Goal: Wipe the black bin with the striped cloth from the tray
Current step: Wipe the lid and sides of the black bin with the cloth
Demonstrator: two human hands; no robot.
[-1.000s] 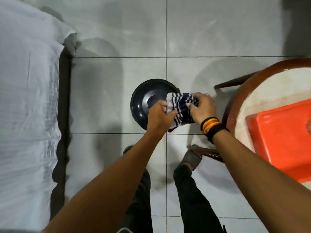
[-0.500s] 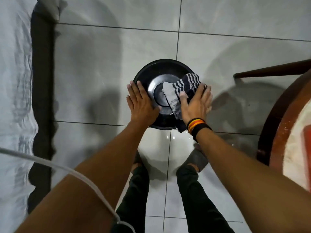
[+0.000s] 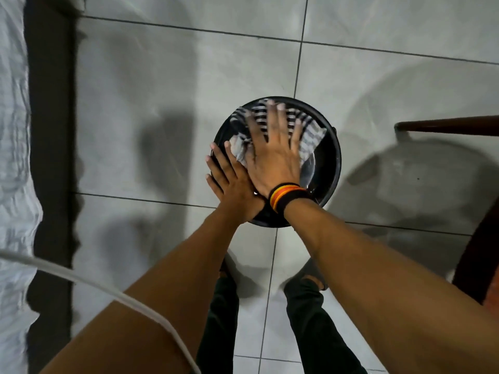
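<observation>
The round black bin (image 3: 328, 163) stands on the grey tiled floor, seen from straight above. A black-and-white striped cloth (image 3: 310, 133) lies spread over its top. My right hand (image 3: 274, 155), with a black, red and yellow wristband, presses flat on the cloth, fingers spread and blurred by motion. My left hand (image 3: 229, 179) rests flat against the bin's near-left rim, fingers apart, partly tucked under the right wrist. The orange tray is out of view.
A bed with white sheets (image 3: 13, 157) runs along the left edge, with a dark gap (image 3: 51, 130) beside it. A brown wooden table's leg and rim (image 3: 445, 125) stand at the right. A white cable (image 3: 108, 290) crosses the lower left. My legs and feet (image 3: 310, 282) are below the bin.
My right hand has moved from the bin's right rim onto its top, spreading the cloth flat across it. The left hand stays on the left rim. The view has moved closer.
</observation>
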